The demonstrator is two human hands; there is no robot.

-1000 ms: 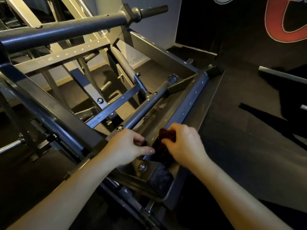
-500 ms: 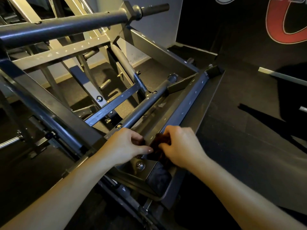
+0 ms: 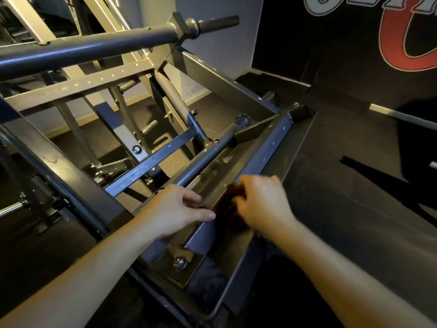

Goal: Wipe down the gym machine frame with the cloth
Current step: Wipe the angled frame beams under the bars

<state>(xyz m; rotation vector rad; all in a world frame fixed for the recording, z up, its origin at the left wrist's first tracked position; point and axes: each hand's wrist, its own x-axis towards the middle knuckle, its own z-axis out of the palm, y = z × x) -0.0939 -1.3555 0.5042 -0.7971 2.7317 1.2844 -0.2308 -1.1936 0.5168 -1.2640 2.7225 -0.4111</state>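
The cloth (image 3: 230, 210) was dark reddish-brown and bunched into a wad against the slanted rail (image 3: 268, 151) of the grey, paint-chipped frame (image 3: 78, 85). The right hand (image 3: 263, 204), somewhat blurred, lay over it with fingers curled round the wad, pressing it to the rail. The left hand (image 3: 173, 209) sat just beside, fingers curled over a frame edge and thumb straight along the rail, its tip almost at the cloth. Below both hands the frame's shallow tray (image 3: 228, 295) held a bolt (image 3: 179, 262); the rest of its inside was too dark to tell.
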